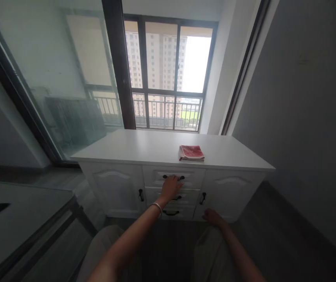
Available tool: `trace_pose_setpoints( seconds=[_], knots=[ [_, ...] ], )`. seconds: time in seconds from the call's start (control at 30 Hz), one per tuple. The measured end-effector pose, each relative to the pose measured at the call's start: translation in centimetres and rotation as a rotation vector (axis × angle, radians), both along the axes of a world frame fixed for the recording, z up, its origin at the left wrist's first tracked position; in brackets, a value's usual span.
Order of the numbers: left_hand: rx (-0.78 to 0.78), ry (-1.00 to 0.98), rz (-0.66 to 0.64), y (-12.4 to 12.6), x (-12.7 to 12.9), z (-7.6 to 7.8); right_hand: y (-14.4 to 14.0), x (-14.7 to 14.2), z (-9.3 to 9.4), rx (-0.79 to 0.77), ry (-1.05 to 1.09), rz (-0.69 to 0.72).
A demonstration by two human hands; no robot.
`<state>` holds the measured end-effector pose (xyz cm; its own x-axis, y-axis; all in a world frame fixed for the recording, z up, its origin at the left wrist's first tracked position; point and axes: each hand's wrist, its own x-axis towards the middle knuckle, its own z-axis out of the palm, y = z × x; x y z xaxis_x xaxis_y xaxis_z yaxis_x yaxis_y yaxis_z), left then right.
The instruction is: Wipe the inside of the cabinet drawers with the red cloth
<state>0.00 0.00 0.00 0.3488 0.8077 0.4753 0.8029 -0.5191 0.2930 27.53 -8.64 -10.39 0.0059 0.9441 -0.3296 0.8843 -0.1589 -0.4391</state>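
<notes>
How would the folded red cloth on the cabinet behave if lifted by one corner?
The cloth would probably sag and unfold, since folded layers show at its edge. It looks thin, so likely light. Lying flat on the smooth cabinet top, it may slide rather than tip.

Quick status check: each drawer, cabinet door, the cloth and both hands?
Top drawer: looks shut.
Middle drawer: looks shut.
Bottom drawer: looks shut.
Left cabinet door: shut.
Right cabinet door: shut.
Red cloth: folded, on the cabinet.
Left hand: at the top drawer's handle, grip unclear.
Right hand: loosely curled.
</notes>
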Motion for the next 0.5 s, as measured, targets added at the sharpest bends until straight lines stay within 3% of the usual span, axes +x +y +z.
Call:
trace_pose_setpoints(
  seconds=[0.17, 0.5],
  knots=[
    [0.001, 0.017, 0.068, 0.8, 0.5, -1.5, 0.1, 0.0, -0.1, 0.006, 0.006, -0.008],
    [-0.04, 0.013, 0.124, 2.5, 1.1, -1.8, -0.2, 1.8, -0.7, 0.033, 0.022, -0.073]
  ],
)
